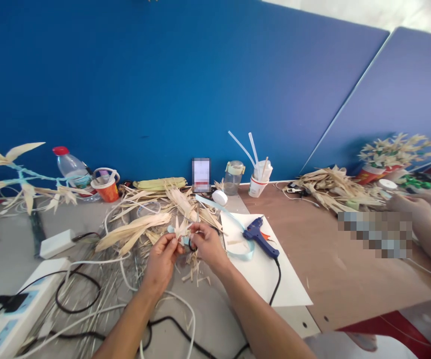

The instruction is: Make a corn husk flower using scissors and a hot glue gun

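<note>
In the head view, my left hand (pixel 164 253) pinches a small pale flower of pointed corn husk petals (pixel 180 227) between thumb and fingertips. Close beside it on the right, my right hand (pixel 208 245) is closed, its fingertips at a short piece of light blue tape (pixel 186 241) at the flower's base. A dark curved loop shows under the right fingers; I cannot make out what it belongs to. Dried corn husks (pixel 136 230) lie in a heap behind both hands. A blue glue gun (pixel 262 237) rests on a white sheet (pixel 288 286) to the right.
Left stand a power strip (pixel 32 304) with cables, a husk-flower branch (pixel 21 172), a plastic bottle (pixel 71 167) and a red cup (pixel 105 189). A phone (pixel 201 174), jar (pixel 233 177) and cup with straws (pixel 258 184) line the blue wall. A co-worker's hands (pixel 411 207) are at right.
</note>
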### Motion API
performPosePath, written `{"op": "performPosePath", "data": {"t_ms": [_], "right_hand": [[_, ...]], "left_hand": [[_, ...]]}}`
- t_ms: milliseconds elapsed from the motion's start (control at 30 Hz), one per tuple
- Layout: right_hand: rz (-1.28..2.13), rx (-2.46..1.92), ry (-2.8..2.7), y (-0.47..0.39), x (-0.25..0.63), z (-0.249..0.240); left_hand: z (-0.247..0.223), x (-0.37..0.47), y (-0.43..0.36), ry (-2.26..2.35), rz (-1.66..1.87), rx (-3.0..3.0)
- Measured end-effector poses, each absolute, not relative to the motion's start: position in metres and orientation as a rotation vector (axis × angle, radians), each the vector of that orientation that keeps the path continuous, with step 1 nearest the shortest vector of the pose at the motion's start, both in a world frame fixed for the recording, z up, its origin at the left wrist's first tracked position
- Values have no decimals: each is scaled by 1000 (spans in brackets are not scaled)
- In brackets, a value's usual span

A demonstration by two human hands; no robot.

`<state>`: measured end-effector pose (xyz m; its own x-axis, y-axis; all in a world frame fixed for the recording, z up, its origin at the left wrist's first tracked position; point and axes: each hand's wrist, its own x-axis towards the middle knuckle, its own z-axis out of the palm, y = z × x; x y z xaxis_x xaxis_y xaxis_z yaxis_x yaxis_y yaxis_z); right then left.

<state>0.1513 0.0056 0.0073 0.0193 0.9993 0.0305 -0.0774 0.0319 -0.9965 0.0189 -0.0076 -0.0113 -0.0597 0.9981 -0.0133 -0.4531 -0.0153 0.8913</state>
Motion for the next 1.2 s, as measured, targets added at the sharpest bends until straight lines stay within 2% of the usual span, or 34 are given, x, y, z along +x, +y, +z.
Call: {"op": "performPosePath", "data": {"t_ms": [167,533,800,1200], "right_hand": [[1055,-1170,-1036,12,159,6],[1316,-1123,-1257,-6,135,7],[1129,-1110,-1406,-7,137,5],[806,-1124,-1724,-16,141,16]], "left_hand": [[-6,21,-8,936,1453,796],[-10,18,-5,996,1488,785],[-17,15,-3,1033,1508,841],[-22,8,-8,1281,1515,1341]]}}
